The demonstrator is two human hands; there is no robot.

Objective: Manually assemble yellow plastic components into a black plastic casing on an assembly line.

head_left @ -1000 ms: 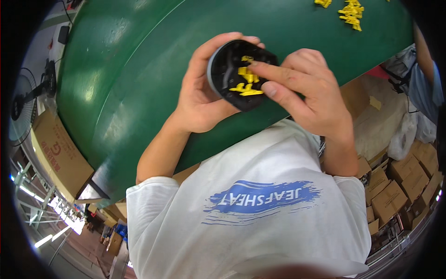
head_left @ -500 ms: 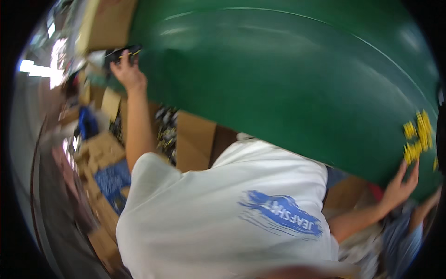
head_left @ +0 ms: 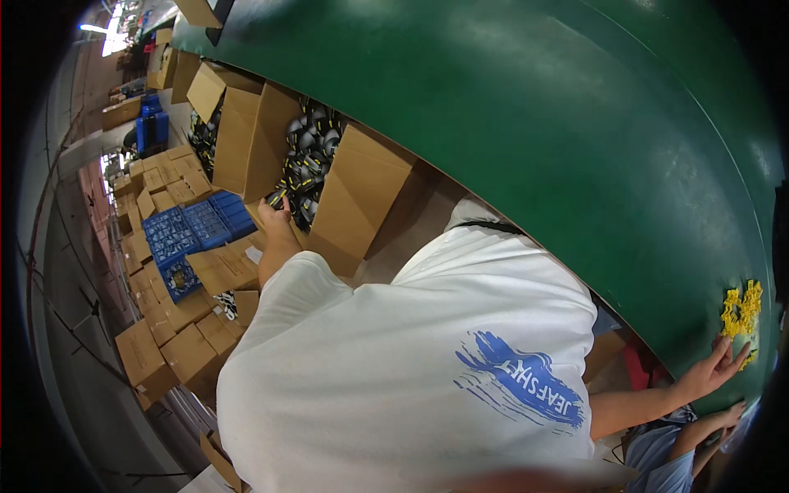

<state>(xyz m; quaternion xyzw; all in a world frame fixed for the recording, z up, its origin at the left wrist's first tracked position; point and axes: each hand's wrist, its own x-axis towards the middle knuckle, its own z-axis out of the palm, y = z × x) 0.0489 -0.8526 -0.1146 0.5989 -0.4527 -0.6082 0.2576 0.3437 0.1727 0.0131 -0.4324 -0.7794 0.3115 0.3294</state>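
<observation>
My left hand [head_left: 278,220] is lowered at the left over an open carton [head_left: 362,193] of silver-and-black parts with yellow marks [head_left: 314,156]. Its fingers are closed around a small black part with a yellow strip [head_left: 277,199], much like those in the carton. At the far right, my right hand [head_left: 713,371] rests on the green table [head_left: 509,131]. Its fingers are apart, with the tips at the near edge of a pile of small yellow pieces [head_left: 740,308]. No piece shows clearly between them.
Another carton [head_left: 238,140] of similar parts stands beyond the left hand. Blue crates [head_left: 193,226] and stacked cartons [head_left: 168,345] fill the floor at left. A co-worker's hand [head_left: 727,415] lies at the table edge, lower right. A box [head_left: 200,12] sits at the table's far left corner.
My left hand has come off the far left end of the table and down to the carton of parts. My right hand stays by the yellow pieces. The view has turned left.
</observation>
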